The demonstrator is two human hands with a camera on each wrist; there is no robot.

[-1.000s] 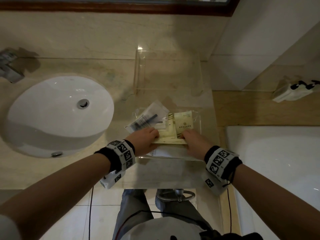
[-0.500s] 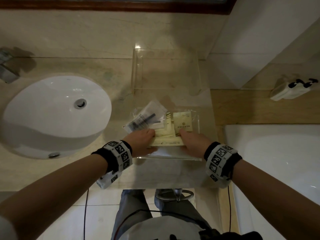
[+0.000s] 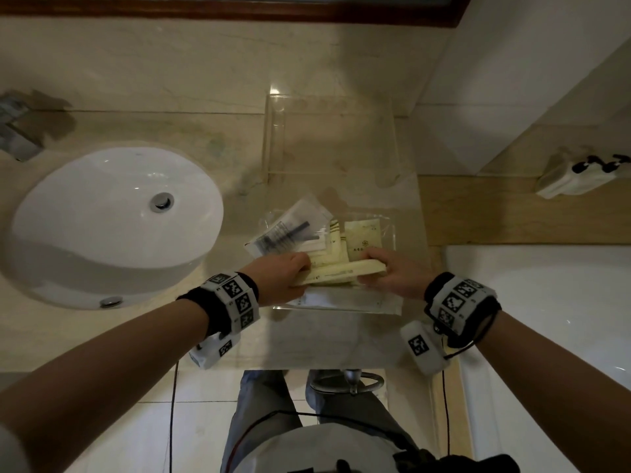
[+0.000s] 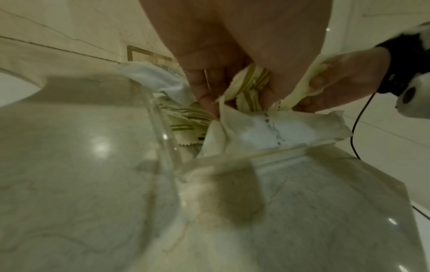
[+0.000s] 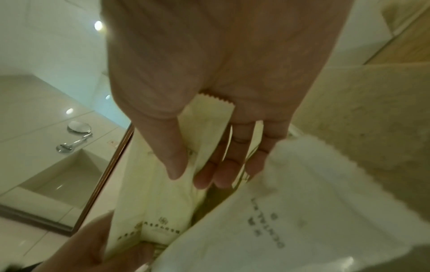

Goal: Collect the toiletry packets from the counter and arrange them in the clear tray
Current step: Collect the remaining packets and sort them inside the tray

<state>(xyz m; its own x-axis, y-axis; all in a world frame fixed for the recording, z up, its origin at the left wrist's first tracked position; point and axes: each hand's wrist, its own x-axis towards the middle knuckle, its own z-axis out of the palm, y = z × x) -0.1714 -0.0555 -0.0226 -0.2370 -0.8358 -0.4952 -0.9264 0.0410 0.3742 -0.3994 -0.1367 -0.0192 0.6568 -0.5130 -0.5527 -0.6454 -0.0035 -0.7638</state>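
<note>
Gripping a cream packet (image 3: 341, 269) between them, my left hand (image 3: 278, 276) and right hand (image 3: 392, 273) pinch its opposite ends just above other packets (image 3: 297, 230) inside the clear tray (image 3: 341, 307) on the counter (image 3: 324, 339).

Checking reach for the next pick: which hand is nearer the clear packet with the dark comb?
Left. The left hand sits just below the comb packet, nearly touching; the right hand is farther right, gripping the long cream packet.
</note>
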